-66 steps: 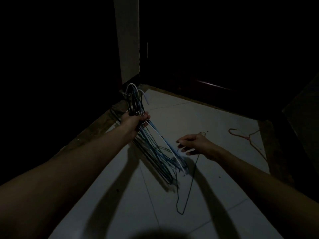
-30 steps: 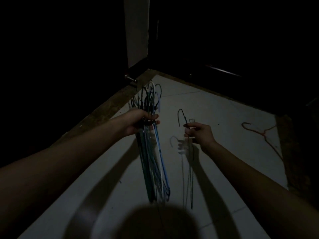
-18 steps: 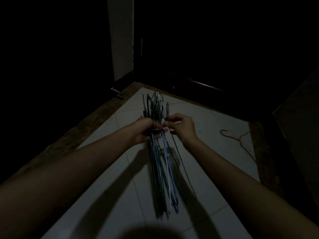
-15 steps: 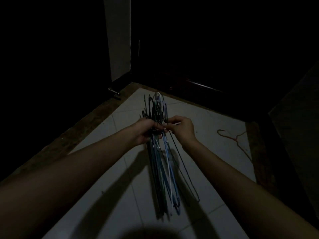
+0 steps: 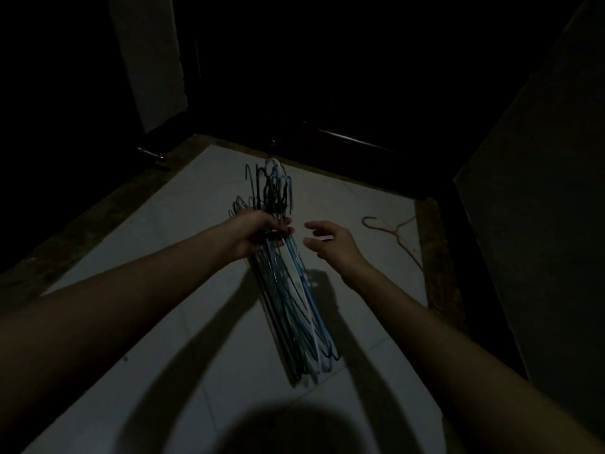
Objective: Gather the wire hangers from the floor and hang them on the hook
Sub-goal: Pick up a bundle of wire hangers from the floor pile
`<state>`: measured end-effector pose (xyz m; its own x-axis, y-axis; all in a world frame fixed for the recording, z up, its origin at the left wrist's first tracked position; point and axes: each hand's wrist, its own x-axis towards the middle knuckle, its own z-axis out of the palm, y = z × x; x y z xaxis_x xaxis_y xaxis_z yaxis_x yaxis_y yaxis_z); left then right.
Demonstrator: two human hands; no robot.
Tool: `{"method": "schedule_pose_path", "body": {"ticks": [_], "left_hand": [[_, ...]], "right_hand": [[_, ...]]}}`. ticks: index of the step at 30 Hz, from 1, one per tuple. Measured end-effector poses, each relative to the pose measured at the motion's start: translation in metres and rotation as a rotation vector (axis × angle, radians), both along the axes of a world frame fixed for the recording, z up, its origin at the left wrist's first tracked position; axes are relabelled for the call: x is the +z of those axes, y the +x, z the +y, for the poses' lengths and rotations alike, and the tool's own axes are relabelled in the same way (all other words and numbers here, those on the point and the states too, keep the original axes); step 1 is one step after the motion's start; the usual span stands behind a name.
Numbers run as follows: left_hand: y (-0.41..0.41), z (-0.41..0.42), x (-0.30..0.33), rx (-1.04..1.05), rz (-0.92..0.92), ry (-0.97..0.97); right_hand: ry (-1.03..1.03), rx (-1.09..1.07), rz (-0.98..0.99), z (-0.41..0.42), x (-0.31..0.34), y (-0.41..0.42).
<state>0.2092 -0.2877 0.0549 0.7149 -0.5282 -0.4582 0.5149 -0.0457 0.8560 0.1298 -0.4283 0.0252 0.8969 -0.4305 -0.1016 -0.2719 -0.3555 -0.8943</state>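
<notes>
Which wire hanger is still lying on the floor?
The reddish wire hanger, alone on the pale tiles right of the open right hand; the others are bundled in the left hand.

Two bare forearms reach into the dim scene, with no sleeves, watches, bands or rings visible on them. The left hand (image 5: 258, 232) and the right hand (image 5: 330, 242) are also bare and ungloved, their fingers slender, the nails short and unpainted as far as the low light shows.
</notes>
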Motion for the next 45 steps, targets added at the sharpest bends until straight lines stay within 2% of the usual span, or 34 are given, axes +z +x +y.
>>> {"method": "schedule_pose_path", "body": {"ticks": [4,14,17,20,28,37,42,45], "left_hand": [[-0.003,-0.031,-0.002,-0.051,0.008,-0.031],[-0.021,-0.103,-0.027,-0.102,-0.022,-0.044],[-0.022,-0.120,-0.033,-0.099,-0.031,-0.056],[-0.022,-0.132,-0.043,-0.099,0.001,-0.079],[-0.032,-0.152,-0.047,-0.104,-0.012,-0.096],[-0.023,-0.130,-0.048,-0.087,0.019,-0.045],[-0.019,-0.114,-0.046,-0.031,0.041,-0.030],[-0.018,-0.101,-0.040,-0.039,0.071,-0.021]], "right_hand": [[-0.132,-0.053,0.137,-0.064,-0.026,-0.031],[0.035,-0.406,0.247,-0.180,-0.079,-0.086],[0.110,-0.450,0.204,-0.198,-0.095,-0.093],[0.098,-0.481,0.254,-0.214,-0.113,-0.097],[-0.078,-0.544,0.398,-0.226,-0.127,-0.099],[-0.156,-0.594,0.491,-0.216,-0.142,-0.094],[-0.102,-0.519,0.454,-0.196,-0.134,-0.097],[0.018,-0.519,0.374,-0.180,-0.121,-0.095]]}}
